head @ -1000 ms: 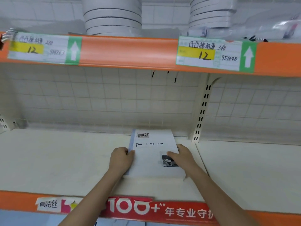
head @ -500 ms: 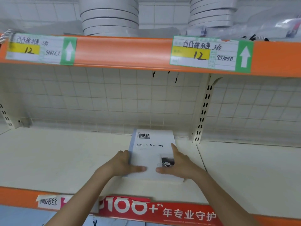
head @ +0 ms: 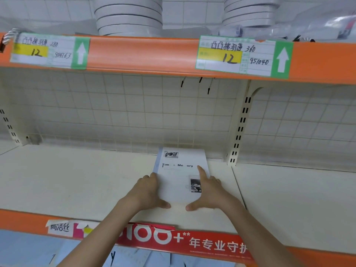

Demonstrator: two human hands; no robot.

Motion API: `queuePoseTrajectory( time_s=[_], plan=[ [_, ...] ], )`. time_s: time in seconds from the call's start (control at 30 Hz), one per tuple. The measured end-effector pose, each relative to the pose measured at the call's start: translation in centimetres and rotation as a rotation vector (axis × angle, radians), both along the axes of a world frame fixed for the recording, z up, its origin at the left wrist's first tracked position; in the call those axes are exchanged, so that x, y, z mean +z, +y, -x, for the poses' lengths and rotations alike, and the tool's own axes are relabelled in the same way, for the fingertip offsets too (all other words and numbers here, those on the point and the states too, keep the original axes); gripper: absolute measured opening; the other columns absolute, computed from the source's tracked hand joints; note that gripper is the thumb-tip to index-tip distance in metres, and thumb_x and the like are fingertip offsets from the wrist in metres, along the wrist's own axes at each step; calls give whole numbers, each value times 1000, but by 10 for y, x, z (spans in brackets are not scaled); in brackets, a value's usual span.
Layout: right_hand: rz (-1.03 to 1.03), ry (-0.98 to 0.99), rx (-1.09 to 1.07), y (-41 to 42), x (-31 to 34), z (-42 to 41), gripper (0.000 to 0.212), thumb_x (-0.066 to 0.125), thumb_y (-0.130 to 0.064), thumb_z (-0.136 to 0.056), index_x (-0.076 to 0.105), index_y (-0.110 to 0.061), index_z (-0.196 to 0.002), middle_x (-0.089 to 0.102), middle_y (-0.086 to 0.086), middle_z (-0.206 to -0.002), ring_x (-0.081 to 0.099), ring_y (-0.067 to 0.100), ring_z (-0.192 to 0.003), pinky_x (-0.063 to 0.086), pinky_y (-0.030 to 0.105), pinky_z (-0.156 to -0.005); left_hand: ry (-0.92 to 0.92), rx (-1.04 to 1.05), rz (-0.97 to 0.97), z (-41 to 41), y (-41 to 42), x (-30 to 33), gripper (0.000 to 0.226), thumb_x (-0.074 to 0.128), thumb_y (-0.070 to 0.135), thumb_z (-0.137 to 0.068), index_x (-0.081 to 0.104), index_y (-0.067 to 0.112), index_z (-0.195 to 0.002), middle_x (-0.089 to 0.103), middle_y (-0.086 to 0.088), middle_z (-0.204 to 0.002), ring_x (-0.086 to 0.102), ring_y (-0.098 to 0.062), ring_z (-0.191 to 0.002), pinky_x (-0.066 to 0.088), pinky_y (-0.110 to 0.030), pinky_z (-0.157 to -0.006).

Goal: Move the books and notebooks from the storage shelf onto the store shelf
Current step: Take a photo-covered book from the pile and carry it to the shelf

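A white book (head: 180,175) with a pale blue spine and small black-and-white photos lies flat on the cream store shelf (head: 77,182), its far end near the wire grid back. My left hand (head: 147,192) lies flat along the book's left edge, thumb stretched across its near edge. My right hand (head: 209,191) rests flat on the book's right side, fingers straight, forefinger pointing toward the back, thumb along the near edge.
A slotted upright post (head: 239,128) stands just right of the book. The orange shelf (head: 144,54) above carries price labels and stacks of round white boxes (head: 128,15). An orange front rail with a red banner (head: 192,241) runs below my arms.
Both hands went from curled on the book's sides to lying flat with thumbs along its near edge. The book slid slightly farther back on the shelf.
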State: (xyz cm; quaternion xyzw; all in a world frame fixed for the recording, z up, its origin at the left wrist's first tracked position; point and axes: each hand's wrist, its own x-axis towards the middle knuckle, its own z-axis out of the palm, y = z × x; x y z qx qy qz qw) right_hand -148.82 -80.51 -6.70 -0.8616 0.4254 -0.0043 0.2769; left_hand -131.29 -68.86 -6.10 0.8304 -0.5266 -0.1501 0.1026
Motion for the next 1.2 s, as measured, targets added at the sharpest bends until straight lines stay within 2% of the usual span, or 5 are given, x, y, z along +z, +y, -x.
queuePoseTrajectory(
  time_s=[0.4, 0.63, 0.8, 1.03, 1.2],
  plan=[
    [-5, 67, 26, 5, 5, 1, 134, 82, -51, -63, -18, -30, -149, -8, 19, -157, -10, 37, -145, 21, 50, -116, 34, 17, 10, 1, 5, 0, 95, 79, 52, -67, 30, 10, -137, 42, -8, -131, 40, -23, -122, 39, -30, -98],
    [119, 50, 187, 10, 2, -21, 92, 45, -68, -85, -9, -32, -151, -22, 6, -157, -20, 25, -145, -6, 48, -118, -110, -202, 32, -2, 13, -10, 123, 31, 90, -54, -5, 25, -152, -14, 7, -158, -7, -20, -147, 8, -37, -120],
    [236, 123, 241, 17, -9, -44, 64, 21, -52, -100, -6, -28, -152, -17, 5, -159, -16, 25, -146, -6, 49, -117, -142, -238, 36, -7, 15, -24, 104, 8, 83, -64, -1, 28, -152, -10, 9, -159, -12, -11, -146, 0, -35, -119],
    [291, 120, 264, 26, 0, -77, 62, 22, -50, -100, -1, -28, -153, -10, 6, -160, -10, 24, -147, -4, 49, -117, -161, -160, 86, -34, 32, -16, 89, 17, 76, -80, 5, 26, -153, -3, 9, -160, -8, -9, -146, -4, -35, -119],
    [315, 75, 346, 53, 10, -126, 63, 24, -52, -99, 0, -28, -153, -7, 9, -160, -7, 27, -148, -3, 48, -117, -244, -35, 64, -82, 73, -3, 108, -2, 84, -62, 4, 26, -153, -5, 8, -160, -10, -10, -146, -5, -36, -118]
  ],
)
